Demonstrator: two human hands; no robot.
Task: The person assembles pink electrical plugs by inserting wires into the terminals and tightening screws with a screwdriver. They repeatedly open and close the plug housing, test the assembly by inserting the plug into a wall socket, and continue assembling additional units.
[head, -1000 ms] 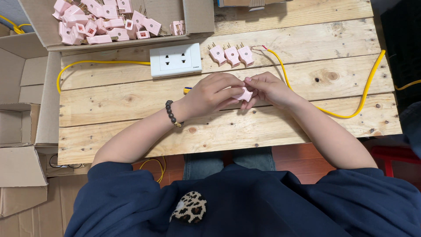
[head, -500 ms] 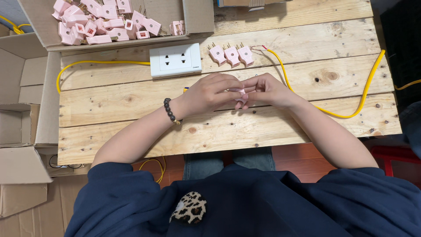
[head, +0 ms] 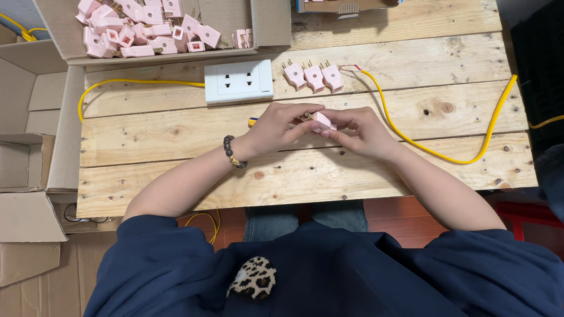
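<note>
The open cardboard box of pink plastic plug parts (head: 141, 26) sits top left. Left hand (head: 276, 126) and right hand (head: 361, 129) meet above the wooden plank table (head: 176, 132), fingers pinched closed on one pink two-pin plug (head: 322, 121), apparently steadying it from both ends. Three finished pink plugs (head: 313, 76) lie beyond.

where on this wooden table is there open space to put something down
Bare planks lie along the near edge of the table, in front of both hands, and on its left end below the yellow wire. The far right corner is also free. Crowded: the middle strip, with the white socket, three pink plugs and the left hand and right hand.
</note>
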